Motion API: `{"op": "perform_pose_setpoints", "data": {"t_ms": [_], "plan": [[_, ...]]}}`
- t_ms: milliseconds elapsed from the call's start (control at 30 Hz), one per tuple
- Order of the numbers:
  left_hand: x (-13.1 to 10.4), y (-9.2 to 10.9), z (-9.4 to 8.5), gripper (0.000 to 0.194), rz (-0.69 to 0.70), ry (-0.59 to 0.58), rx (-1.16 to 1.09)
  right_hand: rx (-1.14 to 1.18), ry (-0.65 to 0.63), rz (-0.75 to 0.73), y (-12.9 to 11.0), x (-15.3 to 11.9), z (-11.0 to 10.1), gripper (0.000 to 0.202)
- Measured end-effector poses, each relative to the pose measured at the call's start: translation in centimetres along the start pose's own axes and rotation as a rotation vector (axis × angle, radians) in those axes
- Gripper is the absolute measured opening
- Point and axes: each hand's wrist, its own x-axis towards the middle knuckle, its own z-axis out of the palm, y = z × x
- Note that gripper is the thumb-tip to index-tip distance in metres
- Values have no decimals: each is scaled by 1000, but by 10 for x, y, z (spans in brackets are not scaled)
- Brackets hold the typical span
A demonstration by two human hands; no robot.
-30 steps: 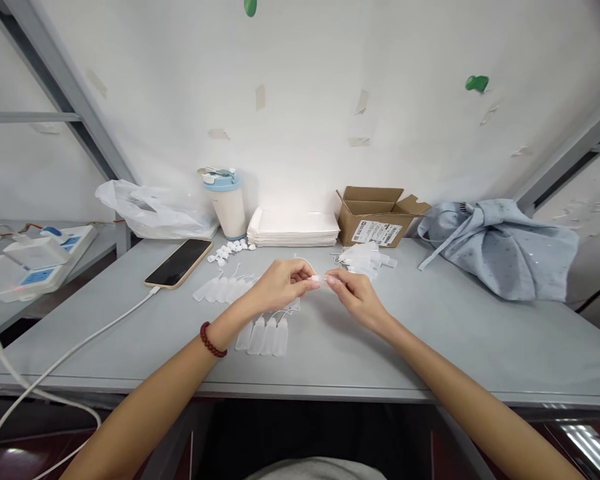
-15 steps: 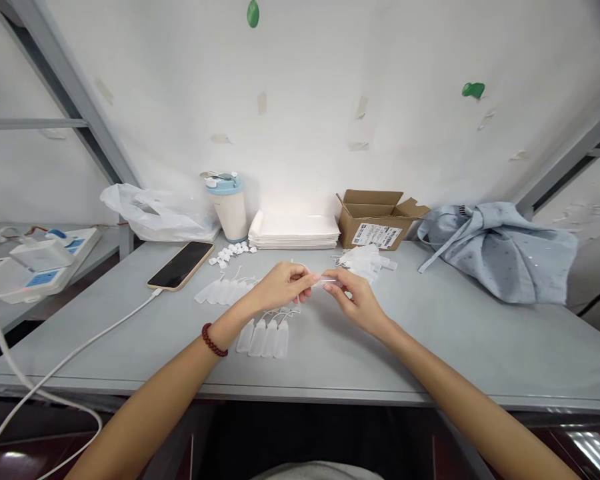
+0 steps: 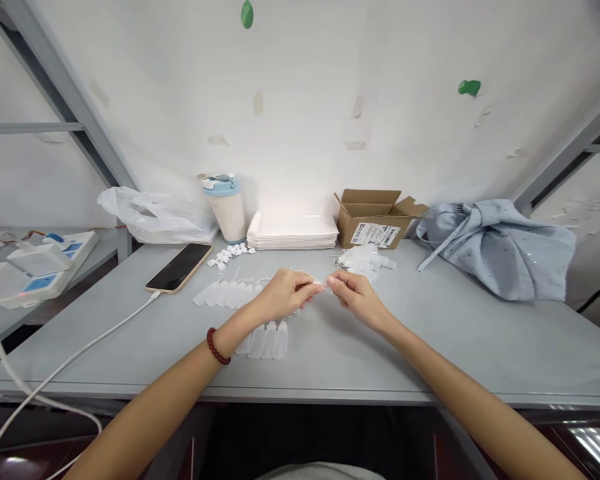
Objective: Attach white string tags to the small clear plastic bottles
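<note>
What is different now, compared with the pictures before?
The right hand has closed into a tighter pinch beside the left hand, mostly hiding the small piece between them; no release is visible. Bottles, phone and box stayed put.

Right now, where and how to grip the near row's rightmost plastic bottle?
Probably pinch the lower body from the front right: the rightmost bottle appears to lie flat, neck pointing away, with another bottle close on its left and the left hand beyond its neck.

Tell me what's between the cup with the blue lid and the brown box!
In the head view, a stack of flat white sheets lies between the cup and the brown box.
</note>
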Motion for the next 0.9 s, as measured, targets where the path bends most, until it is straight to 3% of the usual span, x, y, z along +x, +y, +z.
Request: {"op": "perform_pose_setpoints", "data": {"t_ms": [167,267,500,733,900], "plan": [[4,-18,12,36,312,158,358,267,-60,199,-1,5,-2,49],[6,-23,15,35,346,192,419,334,-77,257,-1,6,-2,49],[3,-5,3,36,2,43,-18,334,-74,55,2,6,0,36],[2,-3,1,47,-118,-1,-153,76,-45,-62,-1,5,-3,32],[3,-4,-1,49,-237,-111,-255,-70,-22,-99,3,3,1,33]]}}
